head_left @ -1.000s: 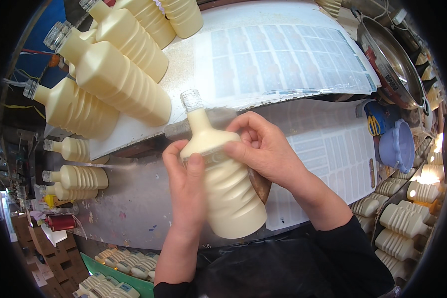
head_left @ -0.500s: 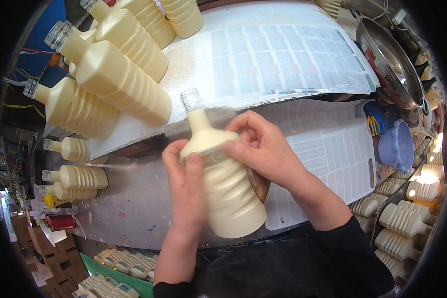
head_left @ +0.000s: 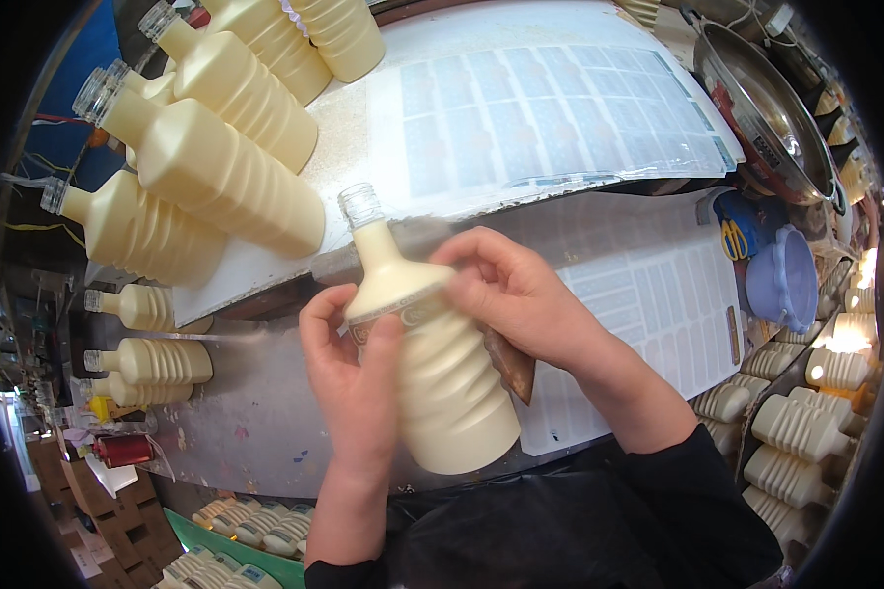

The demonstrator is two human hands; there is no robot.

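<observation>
A cream plastic bottle (head_left: 452, 402) with a clear threaded neck leans in front of me, its neck pointing away and slightly left. A narrow printed label strip (head_left: 422, 308) runs across its shoulder. My left hand (head_left: 352, 378) is closed on the bottle's left side, thumb flat on the front below the strip, fingertips at the edge. On the other side my right hand (head_left: 516, 299) is closed with curled fingers, its thumb at the strip's right end. A brown, pointed wooden-looking piece (head_left: 511, 368) sticks out beneath the right hand; its other end is hidden.
Several similar bottles (head_left: 231, 167) stand at the far left on a white board (head_left: 354, 128). Label sheets (head_left: 550, 113) lie on the board and more sheets (head_left: 648, 324) below it. At right are yellow-handled scissors (head_left: 733, 240), a lilac bucket (head_left: 784, 280) and a metal pan (head_left: 771, 108).
The bottle and both hands have shifted slightly left in view. My right thumb is blurred by motion along the strip, and more of the strip shows between the thumbs.
</observation>
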